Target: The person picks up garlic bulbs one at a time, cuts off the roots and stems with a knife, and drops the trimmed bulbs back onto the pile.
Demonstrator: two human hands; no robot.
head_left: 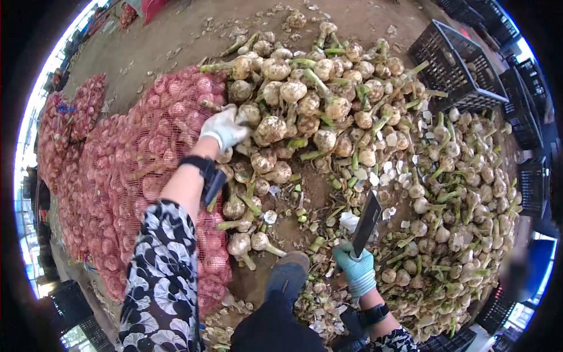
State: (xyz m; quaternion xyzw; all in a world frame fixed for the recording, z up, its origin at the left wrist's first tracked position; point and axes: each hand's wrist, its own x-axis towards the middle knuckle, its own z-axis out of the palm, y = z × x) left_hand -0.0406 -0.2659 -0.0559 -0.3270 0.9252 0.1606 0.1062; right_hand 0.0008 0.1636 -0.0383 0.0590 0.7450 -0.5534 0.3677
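Note:
My left hand (226, 128), in a white glove, reaches to the left edge of a big heap of garlic (293, 91). Its fingers are curled against a dirty garlic bulb (249, 115) and seem to grip it, though the fingertips are partly hidden. In a pale green glove, my right hand (356, 270) is closed round the handle of a knife (367, 222). The broad dark blade points up and away from me, over scattered peelings. Loose garlic bulbs with stems (239, 244) lie on the ground near my boot (286, 276).
Red mesh sacks (132, 170) full of bulbs line the left side. A second garlic pile (457, 217) spreads along the right. Black plastic crates (457, 67) stand at the back right, with more along the right edge. Peelings and cut stems (299, 202) litter the ground between.

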